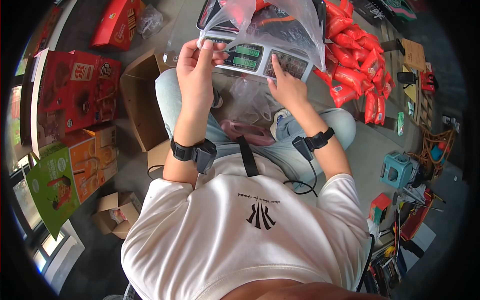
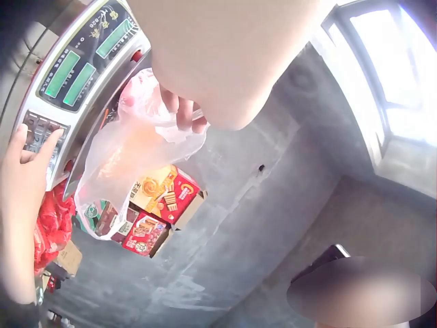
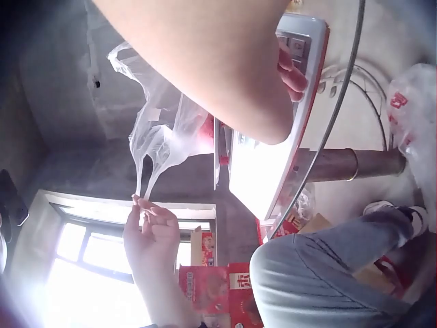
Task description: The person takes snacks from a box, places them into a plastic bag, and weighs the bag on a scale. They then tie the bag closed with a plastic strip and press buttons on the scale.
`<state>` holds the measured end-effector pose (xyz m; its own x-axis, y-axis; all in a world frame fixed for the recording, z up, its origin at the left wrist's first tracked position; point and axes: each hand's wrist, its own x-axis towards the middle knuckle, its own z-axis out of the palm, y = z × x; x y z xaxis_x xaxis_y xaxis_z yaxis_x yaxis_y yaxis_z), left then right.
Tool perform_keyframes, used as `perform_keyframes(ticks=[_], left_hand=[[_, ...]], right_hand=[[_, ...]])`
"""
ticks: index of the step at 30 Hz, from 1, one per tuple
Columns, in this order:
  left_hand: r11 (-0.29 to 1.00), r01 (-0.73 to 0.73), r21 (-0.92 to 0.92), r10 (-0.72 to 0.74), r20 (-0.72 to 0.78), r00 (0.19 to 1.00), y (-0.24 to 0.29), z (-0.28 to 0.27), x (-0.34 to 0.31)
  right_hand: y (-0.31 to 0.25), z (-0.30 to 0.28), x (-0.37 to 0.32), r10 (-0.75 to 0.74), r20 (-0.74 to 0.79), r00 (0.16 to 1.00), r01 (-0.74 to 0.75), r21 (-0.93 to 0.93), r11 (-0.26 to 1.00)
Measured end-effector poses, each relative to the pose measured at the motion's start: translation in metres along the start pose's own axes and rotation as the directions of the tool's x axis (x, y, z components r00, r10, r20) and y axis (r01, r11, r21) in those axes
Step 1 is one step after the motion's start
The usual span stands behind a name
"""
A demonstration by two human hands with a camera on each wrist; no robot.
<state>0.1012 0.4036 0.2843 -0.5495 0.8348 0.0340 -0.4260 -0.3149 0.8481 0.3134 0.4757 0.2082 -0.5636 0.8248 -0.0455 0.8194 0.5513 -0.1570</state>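
My left hand (image 1: 200,70) pinches the handle end of a clear plastic bag (image 1: 295,30), between thumb and fingers. The bag spreads over the pan of a white digital scale (image 1: 310,70), with something red inside it. Green digits glow on the scale's display (image 1: 247,56). My right hand (image 1: 290,91) stretches its index finger onto the keypad (image 1: 295,66). In the left wrist view the fingers of that hand lie on the keys, and the bag (image 2: 116,157) hangs beside the scale. The right wrist view shows the left hand (image 3: 153,236) drawing the bag handles (image 3: 143,171) taut.
Many red packets (image 1: 357,60) are piled right of the scale. An open cardboard box (image 1: 142,100) stands at the left, near red gift boxes (image 1: 82,92). A blue-green crate (image 1: 395,170) and tools lie at the right. A loose plastic bag (image 1: 247,97) hangs under the scale.
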Motion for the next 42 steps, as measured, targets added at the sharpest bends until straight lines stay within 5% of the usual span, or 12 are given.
perform_keyframes(ticks=[15, 18, 20, 22, 24, 27, 30, 31, 36, 39, 42], left_hand=[[0.999, 0.02, 0.046, -0.02, 0.013, 1.0, -0.003, -0.002, 0.0], [0.998, 0.031, 0.059, -0.031, 0.001, 1.0, -0.002, -0.002, -0.001], [0.998, 0.03, 0.06, -0.03, 0.004, 1.0, -0.001, -0.002, -0.002], [0.997, 0.029, 0.073, -0.029, 0.005, 1.0, 0.0, -0.002, -0.003], [0.996, 0.032, 0.08, -0.033, 0.014, 0.999, -0.001, -0.002, -0.005], [0.997, 0.034, 0.068, -0.036, 0.03, 0.999, -0.003, 0.001, -0.006], [0.994, 0.044, 0.097, -0.05, 0.059, 0.997, 0.0, 0.008, -0.01], [0.989, 0.067, 0.134, -0.075, 0.063, 0.995, 0.002, 0.009, -0.011], [0.972, 0.072, 0.224, -0.109, 0.154, 0.982, 0.014, 0.006, -0.015], [0.952, 0.081, 0.296, -0.129, 0.146, 0.981, 0.019, 0.006, -0.016], [0.954, 0.065, 0.291, -0.111, 0.142, 0.984, 0.017, 0.006, -0.017]], right_hand=[[0.004, 0.004, 0.001, 0.012, -0.016, 1.0, -0.012, 0.01, 1.0], [0.022, 0.007, -0.005, -0.019, -0.169, 0.985, 0.046, 0.155, 0.987], [0.04, 0.004, -0.01, 0.087, -0.267, 0.96, 0.009, 0.339, 0.941], [0.076, 0.016, -0.013, 0.032, -0.566, 0.824, 0.061, 0.143, 0.988], [0.088, -0.008, -0.013, 0.099, -0.617, 0.781, -0.114, 0.015, 0.993], [0.111, -0.007, -0.004, 0.34, -0.505, 0.794, -0.38, 0.025, 0.925], [0.12, 0.011, 0.013, 0.451, -0.478, 0.754, -0.506, 0.015, 0.862], [0.123, 0.014, 0.018, 0.514, -0.356, 0.781, -0.53, 0.057, 0.846], [0.129, 0.023, 0.035, 0.599, -0.185, 0.779, -0.606, 0.022, 0.795], [0.129, 0.018, 0.038, 0.636, -0.133, 0.76, -0.619, 0.152, 0.771], [0.147, 0.031, 0.04, 0.602, -0.285, 0.746, -0.479, 0.398, 0.782]])
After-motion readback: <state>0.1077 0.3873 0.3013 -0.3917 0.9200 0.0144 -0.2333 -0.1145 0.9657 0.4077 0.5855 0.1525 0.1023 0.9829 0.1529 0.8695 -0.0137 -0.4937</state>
